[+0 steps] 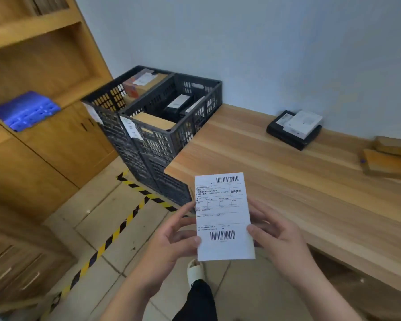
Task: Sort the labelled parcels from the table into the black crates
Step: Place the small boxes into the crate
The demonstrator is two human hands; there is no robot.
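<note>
Both hands hold up a parcel (pixel 225 216) with its white shipping label facing the person, probably so the address can be read before a crate is chosen. The left hand (pixel 174 237) pinches its left edge, thumb on the front; the right hand (pixel 278 235) curls round the right edge. Far left, off the end of the table (pixel 276 172), two black crates stand side by side: the left crate (pixel 107 98) holds a labelled cardboard box (pixel 144 83), the right crate (pixel 171 135) dark labelled parcels (pixel 178 104) and a flat brown one (pixel 155 121). More parcels (pixel 295 128) wait at the far right
</note>
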